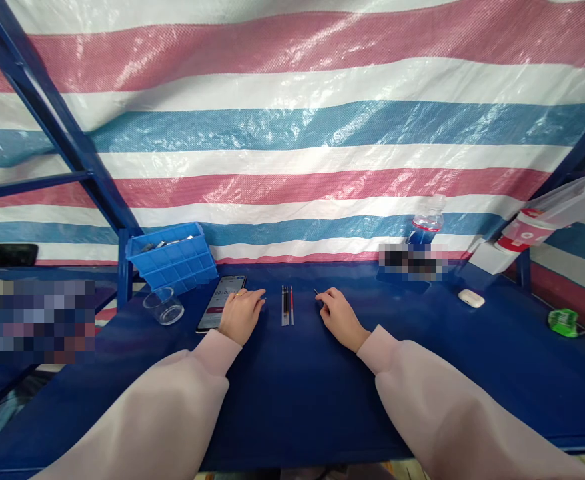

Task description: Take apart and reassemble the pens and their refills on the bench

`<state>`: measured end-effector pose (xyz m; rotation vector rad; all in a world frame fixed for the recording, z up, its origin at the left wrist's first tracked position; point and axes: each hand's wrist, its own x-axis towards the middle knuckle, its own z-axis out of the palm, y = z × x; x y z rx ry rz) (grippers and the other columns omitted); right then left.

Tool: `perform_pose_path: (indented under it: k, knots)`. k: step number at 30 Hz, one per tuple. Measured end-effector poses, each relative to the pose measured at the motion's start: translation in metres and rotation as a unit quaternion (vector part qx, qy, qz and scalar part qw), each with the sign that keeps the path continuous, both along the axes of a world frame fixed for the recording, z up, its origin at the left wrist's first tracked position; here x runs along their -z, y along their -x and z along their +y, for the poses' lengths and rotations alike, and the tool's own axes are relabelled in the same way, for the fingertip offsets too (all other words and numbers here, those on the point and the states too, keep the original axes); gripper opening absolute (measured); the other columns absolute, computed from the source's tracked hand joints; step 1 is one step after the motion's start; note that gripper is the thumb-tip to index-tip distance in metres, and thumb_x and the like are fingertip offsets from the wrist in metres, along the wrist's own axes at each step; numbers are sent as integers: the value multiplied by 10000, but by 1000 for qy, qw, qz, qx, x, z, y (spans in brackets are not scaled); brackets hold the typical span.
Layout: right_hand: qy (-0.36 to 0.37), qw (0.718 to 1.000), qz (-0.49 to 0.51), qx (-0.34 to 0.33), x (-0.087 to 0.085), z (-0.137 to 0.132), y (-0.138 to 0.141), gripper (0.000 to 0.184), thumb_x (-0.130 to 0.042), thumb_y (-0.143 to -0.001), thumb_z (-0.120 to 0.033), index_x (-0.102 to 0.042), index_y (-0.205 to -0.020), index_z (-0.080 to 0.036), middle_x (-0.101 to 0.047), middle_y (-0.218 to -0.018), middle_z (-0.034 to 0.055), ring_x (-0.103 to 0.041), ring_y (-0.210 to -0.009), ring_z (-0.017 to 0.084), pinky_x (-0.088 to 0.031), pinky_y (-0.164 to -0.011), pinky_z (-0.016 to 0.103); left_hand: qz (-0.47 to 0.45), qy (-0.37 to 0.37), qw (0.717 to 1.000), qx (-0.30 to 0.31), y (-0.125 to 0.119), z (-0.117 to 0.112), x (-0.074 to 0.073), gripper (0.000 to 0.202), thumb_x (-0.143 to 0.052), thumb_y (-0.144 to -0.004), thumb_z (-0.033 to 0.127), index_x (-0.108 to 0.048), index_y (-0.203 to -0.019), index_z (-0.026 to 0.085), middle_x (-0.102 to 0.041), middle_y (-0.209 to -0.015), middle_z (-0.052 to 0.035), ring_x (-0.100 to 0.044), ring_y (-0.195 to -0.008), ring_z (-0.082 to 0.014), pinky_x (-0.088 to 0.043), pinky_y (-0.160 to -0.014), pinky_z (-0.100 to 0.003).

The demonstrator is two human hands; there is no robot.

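Note:
Several thin pen refills (286,307) lie side by side on the blue table, their long ends toward me; one is red, others are dark or clear. My left hand (242,312) rests to their left, palm down and empty, its fingers loosely stretched. It partly covers the right edge of a phone (215,313) with a lit screen. To the right of the refills, my right hand (340,315) is closed, thumb and fingers together. A small dark tip sticks out past its fingertips; the rest of that thing is hidden.
At the left are a blue bin (175,257) holding small items and a clear plastic cup (165,308). Rightward stand a bottle (425,227), a white earbud case (471,298), a green packet (563,322) and a red-and-white cup (522,230). Blue metal posts (67,133) and a striped sheet (312,133) bound the table.

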<state>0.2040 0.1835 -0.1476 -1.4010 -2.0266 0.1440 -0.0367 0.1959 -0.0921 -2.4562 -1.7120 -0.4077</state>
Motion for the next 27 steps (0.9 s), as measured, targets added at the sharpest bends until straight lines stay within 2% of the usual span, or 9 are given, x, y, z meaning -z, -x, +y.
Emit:
perform_pose_path:
  k: [7, 13, 19, 23, 27]
  knots:
    - [11, 999, -29, 16, 0, 2, -1, 332, -423, -759, -19, -556, -1040, -137, -499, -889, 81, -482, -873, 193, -447, -778, 320, -18, -13, 999, 32, 0, 0, 0, 359, -301, -894, 233, -598, -1090, 188, -650, -980, -76, -535, -955, -195, -352, -768, -314]
    - [22, 997, -69, 25, -1, -1, -1, 241, -413, -796, -36, -567, -961, -121, -476, -844, 84, -479, -822, 192, -444, -759, 311, -20, -21, 999, 36, -2, -1, -2, 355, -278, -906, 233, -599, -1050, 189, -640, -983, -65, -532, -950, -189, -337, -753, -302]
    - [9, 999, -45, 25, 2, 0, 0, 216, -384, -824, -62, -557, -939, -122, -483, -866, 93, -480, -845, 206, -451, -773, 350, -37, -14, 998, 41, -3, -2, -2, 296, -300, -903, 236, -588, -956, 190, -641, -969, -48, -530, -933, -182, -323, -764, -303]
    - [13, 1000, 1, -3, -4, -2, 1, 209, -362, -874, -120, -562, -923, -150, -508, -864, 74, -509, -849, 187, -457, -784, 330, -55, -11, 997, 52, -3, -1, -1, 241, -339, -893, 244, -574, -924, 197, -645, -944, -30, -534, -913, -168, -313, -768, -303]
    - [19, 999, 20, -47, -13, -8, 3, 244, -354, -921, -230, -578, -1016, -208, -541, -888, 39, -554, -778, 137, -466, -720, 257, -71, -2, 995, 66, -4, -2, -2, 176, -401, -868, 237, -574, -877, 205, -648, -897, -10, -542, -883, -158, -302, -778, -305]
